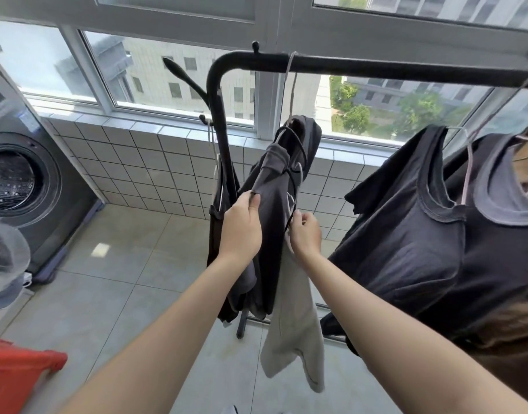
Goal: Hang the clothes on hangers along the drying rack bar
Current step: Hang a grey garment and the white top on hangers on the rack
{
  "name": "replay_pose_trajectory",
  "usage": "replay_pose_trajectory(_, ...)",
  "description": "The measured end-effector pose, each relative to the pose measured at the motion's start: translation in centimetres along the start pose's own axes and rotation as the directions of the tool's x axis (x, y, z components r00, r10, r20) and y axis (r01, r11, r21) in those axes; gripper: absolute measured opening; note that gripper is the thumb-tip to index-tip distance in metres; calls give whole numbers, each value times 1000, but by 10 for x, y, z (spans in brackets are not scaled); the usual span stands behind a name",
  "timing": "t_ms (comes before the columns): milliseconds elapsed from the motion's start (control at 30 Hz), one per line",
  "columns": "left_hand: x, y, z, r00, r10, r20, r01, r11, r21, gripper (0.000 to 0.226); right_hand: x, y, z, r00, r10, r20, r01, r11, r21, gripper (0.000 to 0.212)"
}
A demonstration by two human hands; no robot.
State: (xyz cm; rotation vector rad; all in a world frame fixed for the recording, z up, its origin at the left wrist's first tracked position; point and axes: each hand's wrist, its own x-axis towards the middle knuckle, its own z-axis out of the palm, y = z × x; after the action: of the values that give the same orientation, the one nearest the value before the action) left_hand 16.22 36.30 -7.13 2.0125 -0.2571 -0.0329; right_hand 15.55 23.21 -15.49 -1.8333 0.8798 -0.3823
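A black drying rack bar (376,68) runs across the top. From it hangs a thin hanger (291,94) carrying a dark grey garment (282,174). My left hand (241,225) pinches the garment's left edge. My right hand (306,231) grips its black cord and lower right edge, with a light grey cloth (292,324) dangling below that hand. Further right on the bar hang a dark T-shirt (412,219), a black shirt with a grey collar (501,234) and a brown garment (525,171).
The rack's black upright post (219,115) stands left of the garment, with pegs and a spare hanger (213,150) on it. A washing machine (23,174) is at the far left, a red stool (14,372) at bottom left. Tiled wall and windows lie behind.
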Motion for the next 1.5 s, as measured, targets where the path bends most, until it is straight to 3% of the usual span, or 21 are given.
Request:
replay_pose_trajectory(167,4,-2,6,1000,-29,2,29,999,-15,36,-5,-3,-20,999,-32,9,33,999,-8,33)
replay_pose_trajectory(333,0,-3,13,999,50,2,-50,998,-34,31,-11,4,-55,999,-39,21,40,998,-48,37)
replay_pose_trajectory(600,0,-7,14,989,125,-81,-127,992,-13,35,-19,46,-108,998,68,-1,-68,994,87,22)
replay_pose_trajectory(800,-5,-8,25,907,409,-100,-380,897,224,54,-23,43,-136,993,121,-16,-118,987,112,24)
replay_pose_trajectory(900,-4,-3,27,930,362,-63,-347,922,174,60,-29,24,-146,994,104,-15,-99,973,207,25)
replay_pose_trajectory(1100,8,12,27,987,148,59,-149,989,11,63,-40,-38,-180,997,72,34,-80,897,435,26)
replay_pose_trajectory(1500,4,14,38,986,119,120,-124,992,37,61,-27,-146,-233,992,-124,6,99,814,572,22)
